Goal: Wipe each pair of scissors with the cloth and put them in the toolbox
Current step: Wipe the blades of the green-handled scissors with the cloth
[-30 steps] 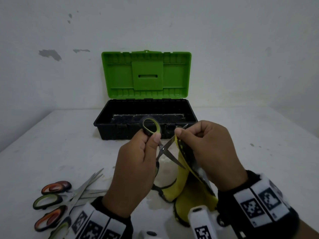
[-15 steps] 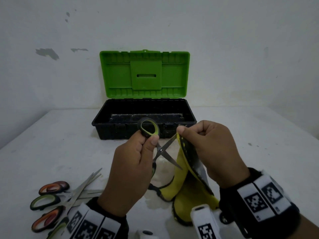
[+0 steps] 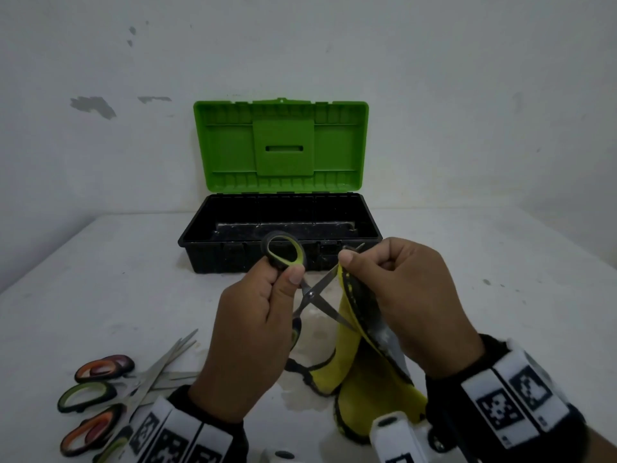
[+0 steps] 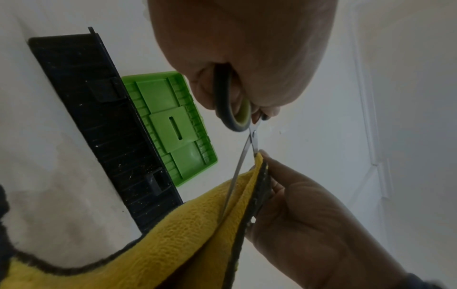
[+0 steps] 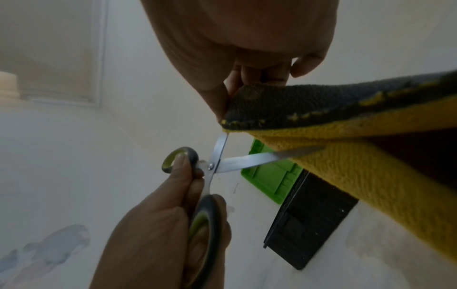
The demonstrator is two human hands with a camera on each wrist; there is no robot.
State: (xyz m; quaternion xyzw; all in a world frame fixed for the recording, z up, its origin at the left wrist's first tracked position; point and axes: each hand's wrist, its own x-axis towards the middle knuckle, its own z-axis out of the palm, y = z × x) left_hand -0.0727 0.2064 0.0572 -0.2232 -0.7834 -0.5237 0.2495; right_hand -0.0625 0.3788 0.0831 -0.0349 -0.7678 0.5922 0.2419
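My left hand (image 3: pixel 267 295) grips the green-and-grey handles of a pair of scissors (image 3: pixel 309 292), whose blades stand spread apart. In the left wrist view the scissors (image 4: pixel 243 121) hang below my palm. My right hand (image 3: pixel 394 289) pinches the yellow cloth (image 3: pixel 364 369) with its dark edge around the upper blade; the lower blade lies against the cloth's yellow face (image 5: pixel 358 176). The scissors (image 5: pixel 217 162) show both blades in the right wrist view. The toolbox (image 3: pixel 280 235) stands behind with its green lid (image 3: pixel 280 145) up.
Several more scissors (image 3: pixel 100 396) with orange and green handles lie in a heap at the front left of the white table (image 3: pixel 500 279). A white wall stands close behind the toolbox.
Both hands have drifted slightly with the scissors and cloth; the cloth pinch has slid a little along the upper blade. The holds are the same.
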